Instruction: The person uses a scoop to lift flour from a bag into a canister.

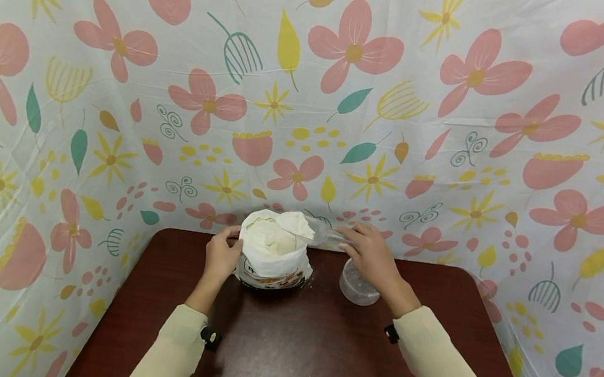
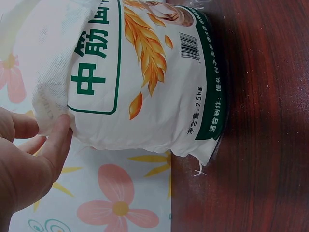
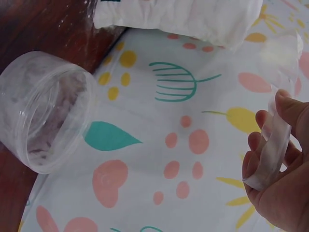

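Observation:
A white flour bag (image 1: 272, 265) with its top rolled down stands near the table's back edge, heaped with flour (image 1: 269, 237). My left hand (image 1: 222, 254) pinches the folded rim at the bag's left side; in the left wrist view the thumb and fingers (image 2: 58, 140) are on that rim. My right hand (image 1: 369, 254) grips the handle of a clear plastic scoop (image 3: 270, 154). The scoop's head, loaded with flour, is over the right side of the bag's mouth. Below the right hand stands a clear round plastic jar (image 1: 358, 286), open at the top, with flour dust on its inner wall.
The dark red wooden table (image 1: 285, 346) has a little spilled flour beside the bag. A floral curtain (image 1: 309, 121) hangs right behind the table and along both sides.

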{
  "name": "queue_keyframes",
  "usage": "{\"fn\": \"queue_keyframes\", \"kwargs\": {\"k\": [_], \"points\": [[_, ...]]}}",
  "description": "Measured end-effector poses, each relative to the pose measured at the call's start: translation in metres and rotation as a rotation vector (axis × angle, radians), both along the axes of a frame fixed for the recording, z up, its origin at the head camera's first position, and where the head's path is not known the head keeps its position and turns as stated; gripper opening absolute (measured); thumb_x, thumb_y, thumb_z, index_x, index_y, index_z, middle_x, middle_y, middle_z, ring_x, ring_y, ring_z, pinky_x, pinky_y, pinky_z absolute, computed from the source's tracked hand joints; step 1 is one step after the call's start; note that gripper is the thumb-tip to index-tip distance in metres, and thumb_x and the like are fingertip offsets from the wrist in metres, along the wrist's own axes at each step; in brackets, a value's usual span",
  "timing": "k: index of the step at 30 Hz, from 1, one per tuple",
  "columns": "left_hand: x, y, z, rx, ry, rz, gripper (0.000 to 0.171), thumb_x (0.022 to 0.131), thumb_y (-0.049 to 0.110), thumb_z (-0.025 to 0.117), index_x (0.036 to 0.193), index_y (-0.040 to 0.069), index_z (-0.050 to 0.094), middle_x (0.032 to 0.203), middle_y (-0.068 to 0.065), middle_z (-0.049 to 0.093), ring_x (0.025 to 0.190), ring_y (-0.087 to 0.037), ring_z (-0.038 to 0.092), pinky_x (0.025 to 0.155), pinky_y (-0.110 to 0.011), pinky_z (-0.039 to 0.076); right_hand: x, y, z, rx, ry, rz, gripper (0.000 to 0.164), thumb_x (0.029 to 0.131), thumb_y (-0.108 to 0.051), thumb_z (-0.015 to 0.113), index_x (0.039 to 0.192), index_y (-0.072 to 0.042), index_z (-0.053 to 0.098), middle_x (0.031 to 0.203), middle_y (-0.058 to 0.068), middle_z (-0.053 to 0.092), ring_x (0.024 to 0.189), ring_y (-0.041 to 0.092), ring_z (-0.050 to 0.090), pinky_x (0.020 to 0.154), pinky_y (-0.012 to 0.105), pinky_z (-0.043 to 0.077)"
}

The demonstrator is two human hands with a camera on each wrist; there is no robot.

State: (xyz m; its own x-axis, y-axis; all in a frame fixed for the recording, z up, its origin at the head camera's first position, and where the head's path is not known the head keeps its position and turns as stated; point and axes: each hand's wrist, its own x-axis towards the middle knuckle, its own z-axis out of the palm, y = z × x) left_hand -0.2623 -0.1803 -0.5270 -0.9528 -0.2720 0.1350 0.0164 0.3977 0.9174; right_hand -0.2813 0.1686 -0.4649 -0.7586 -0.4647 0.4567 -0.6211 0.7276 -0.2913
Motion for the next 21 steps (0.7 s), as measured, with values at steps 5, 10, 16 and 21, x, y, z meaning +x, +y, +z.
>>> {"fn": "queue_keyframes", "kwargs": {"k": [5,10,16,21], "points": [[0.001,0.0,0.0,-0.002,-0.001,-0.006,0.033,0.101,0.008,0.063,0.133,0.007,0.068,0.125,-0.015,0.07,0.105,-0.03,0.071,0.077,-0.039,0.063,0.001,0.007,-0.002,0.015,-0.03,-0.034,0.04,0.096,-0.018,0.074,0.135,-0.013,0.07,0.102,0.006,0.063,0.092,0.026,0.053,0.078,0.041,0.047],[0.001,-0.001,0.0,-0.012,0.002,0.0,0.033,0.101,0.008,0.063,0.134,0.007,0.068,0.125,-0.015,0.07,0.105,-0.029,0.071,0.077,-0.039,0.063,0.005,0.017,-0.003,0.001,-0.064,-0.07,0.041,0.097,-0.019,0.073,0.137,-0.015,0.068,0.105,0.007,0.063,0.093,0.026,0.053,0.076,0.041,0.047],[0.0,0.0,0.0,-0.015,0.005,-0.003,0.032,0.101,0.008,0.063,0.132,0.007,0.068,0.124,-0.015,0.071,0.104,-0.029,0.071,0.076,-0.037,0.063,0.01,0.033,-0.005,-0.02,-0.093,-0.101,0.041,0.098,-0.018,0.072,0.139,-0.015,0.067,0.116,0.008,0.065,0.11,0.032,0.056,0.082,0.047,0.052],[-0.001,0.0,0.0,-0.026,0.02,0.004,0.032,0.1,0.008,0.063,0.131,0.006,0.069,0.122,-0.015,0.071,0.102,-0.029,0.071,0.076,-0.039,0.063,0.011,0.047,-0.008,-0.032,-0.032,-0.112,0.041,0.095,-0.014,0.075,0.135,-0.015,0.069,0.119,0.01,0.067,0.111,0.035,0.059,0.083,0.05,0.053]]}}
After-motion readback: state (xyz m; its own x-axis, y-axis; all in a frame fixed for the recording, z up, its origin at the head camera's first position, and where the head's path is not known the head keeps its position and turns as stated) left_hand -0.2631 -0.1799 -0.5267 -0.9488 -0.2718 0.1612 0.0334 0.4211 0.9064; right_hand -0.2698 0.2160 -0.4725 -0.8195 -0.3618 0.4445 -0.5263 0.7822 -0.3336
